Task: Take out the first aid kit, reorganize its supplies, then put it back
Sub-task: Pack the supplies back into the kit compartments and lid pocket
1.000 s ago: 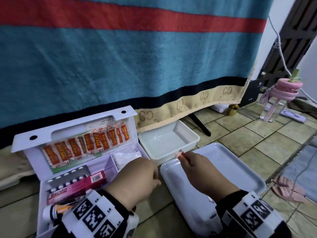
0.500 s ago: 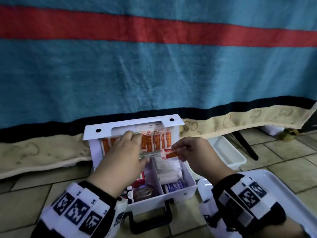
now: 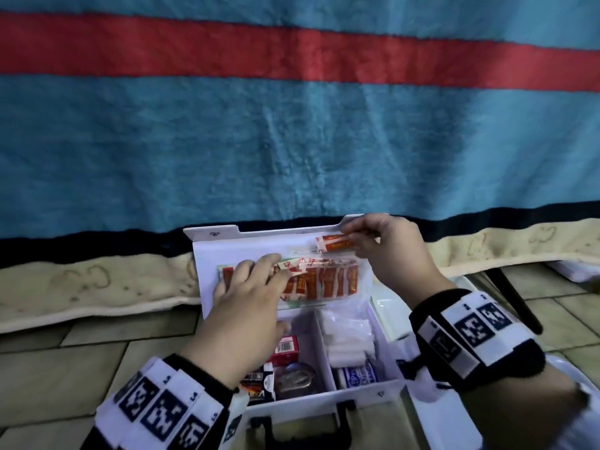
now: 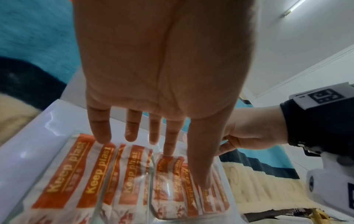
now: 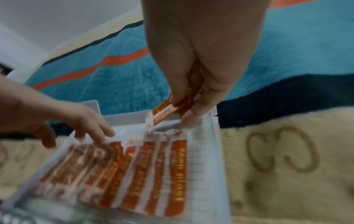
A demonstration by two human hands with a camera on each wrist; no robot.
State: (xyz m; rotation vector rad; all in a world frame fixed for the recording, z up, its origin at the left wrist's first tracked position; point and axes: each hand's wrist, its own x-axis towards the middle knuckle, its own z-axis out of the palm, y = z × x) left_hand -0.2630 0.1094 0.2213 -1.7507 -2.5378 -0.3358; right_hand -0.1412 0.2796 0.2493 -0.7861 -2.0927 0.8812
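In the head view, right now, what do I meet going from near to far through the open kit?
Black handle → blue-and-white packet → white gauze rolls → plasters in the lid pocket → single plaster pinched by the right hand.

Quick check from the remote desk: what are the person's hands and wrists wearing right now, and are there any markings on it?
Both hands, left and right, are bare, with no gloves. Each wrist carries a black cuff: the left cuff and the right cuff. White blocks printed with black square tracking codes and small numbers are fixed on the cuffs. The left wrist view also shows a white housing under the right cuff.
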